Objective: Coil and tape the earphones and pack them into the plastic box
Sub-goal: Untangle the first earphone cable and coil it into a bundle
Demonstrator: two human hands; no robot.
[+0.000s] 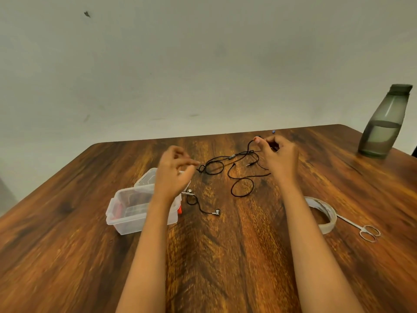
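Head view: limp, light earphones right of the plastic box likely coil best when pinched along the cable. The right hand pinches it; whether the left hand holds anything is unclear.

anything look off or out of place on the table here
One thing: a small blue piece lies alone by the far edge of the table, apart from the earphones, whose black cable sprawls in loose loops. It may be a stray ear tip; too small to tell.

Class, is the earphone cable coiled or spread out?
Spread out: the earphone cable lies in loose, untidy loops across the table.
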